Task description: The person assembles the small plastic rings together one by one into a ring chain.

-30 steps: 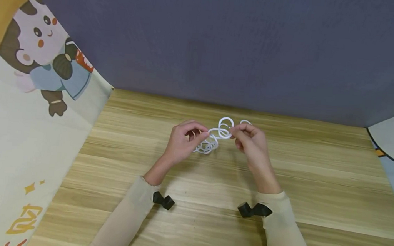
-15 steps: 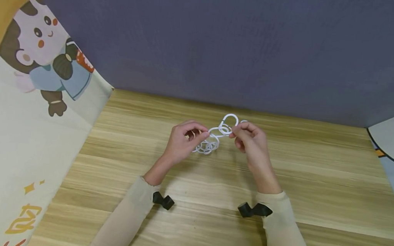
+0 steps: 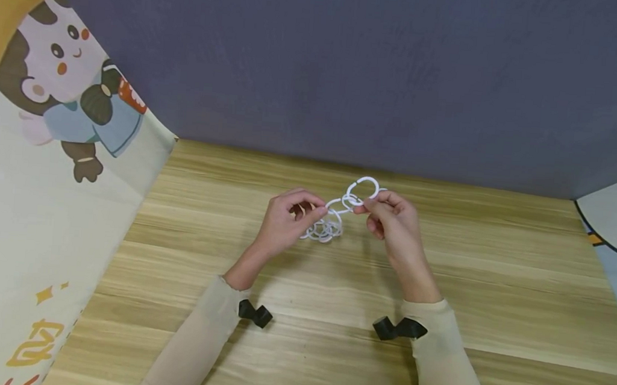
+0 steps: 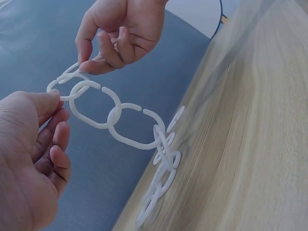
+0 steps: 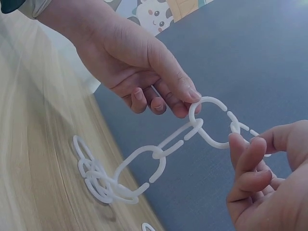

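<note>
A chain of white plastic split links (image 4: 113,118) hangs from my hands. My left hand (image 3: 287,218) pinches one link (image 5: 192,109) near the chain's upper end between thumb and fingertip. My right hand (image 3: 395,226) pinches the link (image 3: 378,188) beyond it, which stands up from the fingertips and overlaps the neighbouring link. Small gaps show in several links. Below the left hand, the rest of the chain lies bunched (image 5: 98,179) on the table. In the right wrist view my fingertips partly hide the link I hold there.
A separate white link (image 5: 147,226) lies on the wood-grain table (image 3: 302,337), mostly hidden behind my right hand in the head view. A dark blue-grey panel (image 3: 318,66) rises at the table's back edge. A printed cartoon panel (image 3: 96,200) stands on the left.
The link in my right hand has turned and shifted right and slightly up. The left hand has stayed in place with its link.
</note>
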Demonstrator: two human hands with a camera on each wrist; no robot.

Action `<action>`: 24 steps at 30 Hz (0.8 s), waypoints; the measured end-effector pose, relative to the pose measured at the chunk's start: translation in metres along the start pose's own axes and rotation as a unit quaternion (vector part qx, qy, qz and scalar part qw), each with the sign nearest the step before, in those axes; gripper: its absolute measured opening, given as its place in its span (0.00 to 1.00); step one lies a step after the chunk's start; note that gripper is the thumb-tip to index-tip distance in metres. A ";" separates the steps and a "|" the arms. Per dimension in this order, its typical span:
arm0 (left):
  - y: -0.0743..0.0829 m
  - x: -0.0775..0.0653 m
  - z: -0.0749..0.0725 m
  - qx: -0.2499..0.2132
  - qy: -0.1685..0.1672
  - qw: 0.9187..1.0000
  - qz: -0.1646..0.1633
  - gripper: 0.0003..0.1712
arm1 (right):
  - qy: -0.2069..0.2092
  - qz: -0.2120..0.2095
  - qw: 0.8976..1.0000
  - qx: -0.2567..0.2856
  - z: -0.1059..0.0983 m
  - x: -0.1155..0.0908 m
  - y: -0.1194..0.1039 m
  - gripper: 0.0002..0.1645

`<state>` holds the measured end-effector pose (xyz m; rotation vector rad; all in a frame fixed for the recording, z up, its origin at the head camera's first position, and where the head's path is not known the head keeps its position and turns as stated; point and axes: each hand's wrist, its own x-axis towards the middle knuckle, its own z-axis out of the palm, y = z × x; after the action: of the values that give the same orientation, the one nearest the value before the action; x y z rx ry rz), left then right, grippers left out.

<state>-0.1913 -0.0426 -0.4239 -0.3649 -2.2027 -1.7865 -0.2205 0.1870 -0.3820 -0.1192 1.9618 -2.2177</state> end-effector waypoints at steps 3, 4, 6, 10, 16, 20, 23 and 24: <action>0.000 -0.001 0.000 0.002 -0.008 1.000 -0.005 0.05 | 0.002 0.002 1.000 -0.001 0.000 -0.001 0.000 0.09; 0.000 -0.001 -0.001 0.003 -0.012 1.000 -0.006 0.05 | 0.003 0.003 1.000 -0.001 0.000 -0.002 0.000 0.09; 0.000 -0.002 -0.001 0.006 -0.023 1.000 -0.006 0.04 | 0.002 0.003 1.000 -0.003 0.000 -0.002 0.000 0.09; 0.000 -0.003 -0.001 0.011 -0.055 0.998 -0.001 0.04 | 0.005 0.007 1.000 0.000 0.001 -0.003 0.000 0.10; 0.003 -0.004 0.000 0.023 -0.067 0.997 0.002 0.04 | 0.006 0.007 1.000 0.002 0.003 -0.007 -0.001 0.13; 0.007 -0.005 0.002 0.027 -0.043 0.999 -0.010 0.04 | 0.003 0.000 1.000 -0.006 0.004 -0.009 -0.002 0.15; 0.011 -0.006 0.004 0.015 -0.018 0.999 -0.025 0.04 | 0.004 0.000 1.000 -0.016 0.006 -0.011 -0.001 0.17; 0.012 -0.006 0.004 0.010 -0.011 0.999 -0.032 0.04 | 0.004 0.000 1.000 -0.018 0.007 -0.011 -0.001 0.17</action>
<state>-0.1814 -0.0362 -0.4165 -0.3143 -2.2692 -1.8003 -0.2084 0.1827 -0.3797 -0.1144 2.0063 -2.1871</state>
